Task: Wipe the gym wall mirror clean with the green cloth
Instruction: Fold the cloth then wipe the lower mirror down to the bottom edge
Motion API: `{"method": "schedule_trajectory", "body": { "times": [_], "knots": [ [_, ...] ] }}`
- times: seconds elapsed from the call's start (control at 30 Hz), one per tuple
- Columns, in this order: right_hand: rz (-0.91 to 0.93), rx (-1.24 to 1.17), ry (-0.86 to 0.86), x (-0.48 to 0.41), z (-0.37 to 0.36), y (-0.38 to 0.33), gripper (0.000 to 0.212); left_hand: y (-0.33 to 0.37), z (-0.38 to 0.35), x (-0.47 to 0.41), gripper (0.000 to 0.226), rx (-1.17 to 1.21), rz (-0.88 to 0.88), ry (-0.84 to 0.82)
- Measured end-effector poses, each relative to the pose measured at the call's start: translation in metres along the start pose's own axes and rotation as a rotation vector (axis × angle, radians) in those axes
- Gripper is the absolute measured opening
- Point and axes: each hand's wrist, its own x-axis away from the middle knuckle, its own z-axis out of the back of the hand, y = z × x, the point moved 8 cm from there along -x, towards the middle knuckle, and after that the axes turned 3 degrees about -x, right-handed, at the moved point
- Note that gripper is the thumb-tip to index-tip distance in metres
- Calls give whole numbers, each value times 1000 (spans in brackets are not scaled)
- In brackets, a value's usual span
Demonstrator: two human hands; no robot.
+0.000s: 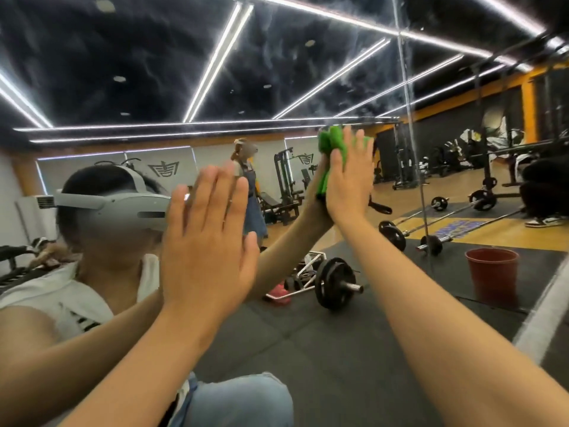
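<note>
Right hand (349, 180) pressed the green cloth (331, 143) flat to the mirror (277, 72), left hand (209, 241) spread on it; overlapping strokes would've helped.

The crumpled bright green cloth (334, 155) is the most vivid colour I can see, a plain solid green with no print. The large gym wall mirror (277, 57) carries pale, smoky whitish streaks, clearest over the reflected black ceiling and its white light strips. To the right I make out a round plastic bucket (492, 272) in dull brick red. The rubber floor mats (338, 365) read dark charcoal grey. Farther off, the wooden floor (508, 235) is yellow-orange with a blue printed patch (455, 228). The round weight plates (334, 283) are black on a silver bar. Nearest me, the denim trousers (246, 402) are pale washed blue.
</note>
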Motion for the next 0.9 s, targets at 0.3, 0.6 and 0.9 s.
{"method": "schedule_trajectory", "body": {
  "times": [0.3, 0.6, 0.9],
  "knots": [
    [175, -24, -57, -50, 21, 48, 53, 92, -47, -50, 70, -12, -72, -2],
    [388, -2, -104, -90, 23, 51, 50, 111, -78, -74, 69, -122, -42, -45],
    [545, 52, -212, -30, 18, 58, 52, 114, -77, -70, 65, -152, -30, -23]
  ]
}}
